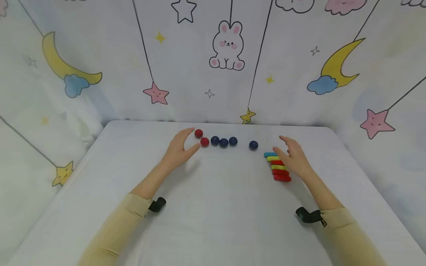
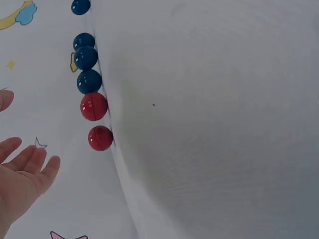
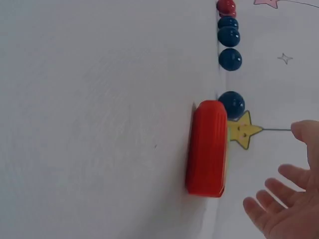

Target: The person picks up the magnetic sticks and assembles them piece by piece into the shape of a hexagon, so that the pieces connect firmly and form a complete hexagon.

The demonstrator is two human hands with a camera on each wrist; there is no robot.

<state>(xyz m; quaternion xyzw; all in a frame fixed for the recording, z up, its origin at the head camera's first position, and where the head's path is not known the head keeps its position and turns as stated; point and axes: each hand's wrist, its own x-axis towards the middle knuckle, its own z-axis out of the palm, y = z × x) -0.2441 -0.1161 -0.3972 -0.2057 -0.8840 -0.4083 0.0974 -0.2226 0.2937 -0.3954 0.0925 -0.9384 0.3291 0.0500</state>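
Observation:
My left hand [image 1: 177,150] is held with thumb and fingers spread, its thumb tip close to two shiny red balls [image 1: 204,142]. Several dark blue balls [image 1: 223,142] continue the row to the right, one blue ball [image 1: 253,145] standing apart. In the left wrist view the fingers [image 2: 46,174] are loosely extended with nothing between them. My right hand [image 1: 295,158] hovers over the right part of a stack-like row of short coloured sticks [image 1: 280,172] in blue, yellow-green and red, hiding some ends. A ridged red stick [image 3: 207,149] is nearest in the right wrist view, beside the relaxed fingers.
A white cloth covers the table [image 1: 219,207]. Behind it hangs a pale backdrop [image 1: 193,55] printed with a rabbit, moons and stars. A black camera mount [image 1: 157,204] sits at the left cuff, and another black mount [image 1: 307,215] at the right cuff.

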